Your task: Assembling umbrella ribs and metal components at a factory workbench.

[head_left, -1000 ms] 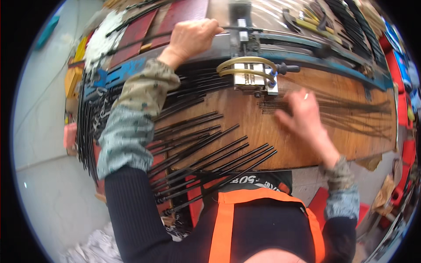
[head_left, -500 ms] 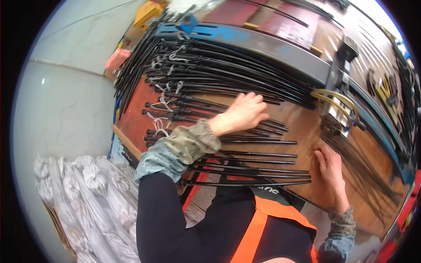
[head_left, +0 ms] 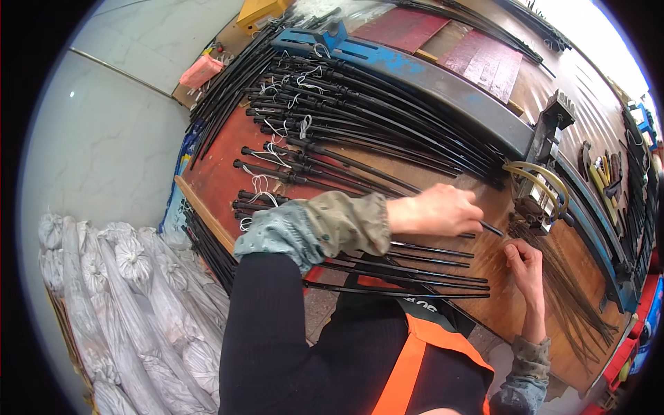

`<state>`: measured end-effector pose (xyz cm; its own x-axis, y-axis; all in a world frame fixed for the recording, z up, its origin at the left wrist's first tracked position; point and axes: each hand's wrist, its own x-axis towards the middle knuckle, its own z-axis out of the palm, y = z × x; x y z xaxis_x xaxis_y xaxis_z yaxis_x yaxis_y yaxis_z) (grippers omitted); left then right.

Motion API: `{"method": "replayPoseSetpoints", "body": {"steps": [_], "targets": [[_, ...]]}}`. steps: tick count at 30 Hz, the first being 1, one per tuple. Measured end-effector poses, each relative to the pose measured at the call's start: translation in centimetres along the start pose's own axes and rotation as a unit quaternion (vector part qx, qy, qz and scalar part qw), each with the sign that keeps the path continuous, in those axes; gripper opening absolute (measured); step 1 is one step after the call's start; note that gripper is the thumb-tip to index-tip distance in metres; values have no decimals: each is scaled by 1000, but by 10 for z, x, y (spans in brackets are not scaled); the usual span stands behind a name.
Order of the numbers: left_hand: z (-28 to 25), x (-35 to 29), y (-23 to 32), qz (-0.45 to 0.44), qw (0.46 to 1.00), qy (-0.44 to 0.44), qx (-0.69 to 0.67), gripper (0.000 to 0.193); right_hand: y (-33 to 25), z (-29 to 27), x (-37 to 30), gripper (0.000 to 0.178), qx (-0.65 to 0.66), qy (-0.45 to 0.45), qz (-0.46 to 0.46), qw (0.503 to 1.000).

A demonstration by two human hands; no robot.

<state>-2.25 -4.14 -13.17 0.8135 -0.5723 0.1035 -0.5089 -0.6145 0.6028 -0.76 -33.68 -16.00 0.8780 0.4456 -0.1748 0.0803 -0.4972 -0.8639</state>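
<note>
My left hand is closed around a slim black rod, whose tip sticks out toward the right. Just past that tip is my right hand, its thumb and fingers pressed together; whatever they may hold is too small to make out. Several similar black rods lie side by side under and in front of my left forearm. Behind them a larger bunch of black rods fans across the table, with thicker fittings and white string loops at their left ends.
A blue and grey metal beam crosses behind the rods to a fixture with a yellowish hose. Thin dark wires spread over the wooden table at right. Pliers-like tools lie beyond. White wrapped bundles stand left.
My left hand has moved right and nearer, and now grips a rod with its tip beside my right hand. The right hand's fingers have drawn together. The view has shifted slightly.
</note>
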Motion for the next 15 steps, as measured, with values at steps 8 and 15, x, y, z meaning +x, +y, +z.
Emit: {"method": "replayPoseSetpoints", "body": {"steps": [8,15], "targets": [[20,23,33,-11,998,-57,14,31,28,8,-28,29,10,84,-48,995],[7,34,58,-25,983,-176,53,30,-8,10,-32,23,-266,153,-321,896]]}}
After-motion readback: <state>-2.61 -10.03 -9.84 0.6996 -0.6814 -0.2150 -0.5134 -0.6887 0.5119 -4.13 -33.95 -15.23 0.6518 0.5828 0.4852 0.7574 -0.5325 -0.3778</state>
